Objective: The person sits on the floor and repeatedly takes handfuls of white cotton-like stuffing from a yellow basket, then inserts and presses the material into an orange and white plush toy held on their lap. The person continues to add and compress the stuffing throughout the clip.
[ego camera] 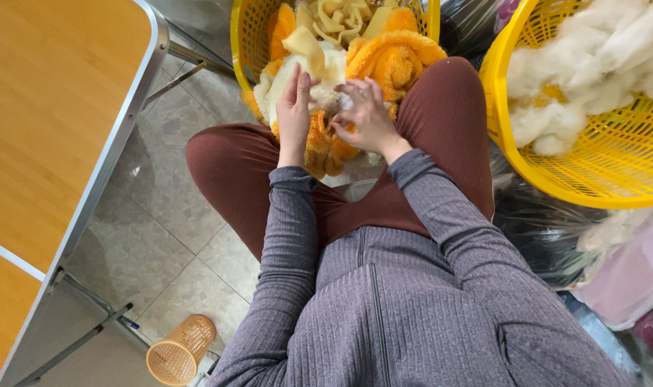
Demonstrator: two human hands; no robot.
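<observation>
An orange and cream plush toy (325, 140) rests between my knees, with white stuffing showing at its top. My left hand (293, 115) presses flat against the toy's left side. My right hand (367, 118) pinches the toy's opening and the white stuffing with curled fingers. Both hands are on the same toy, close together. Behind it stands a yellow basket (246, 43) filled with more orange and cream plush pieces (392, 56).
A second yellow basket (613, 179) at the right holds white stuffing fibre (592, 64). A wooden folding table (54, 129) stands at the left. A small orange wicker bin (180, 350) sits on the tiled floor. Dark plastic bags (534, 229) lie at my right.
</observation>
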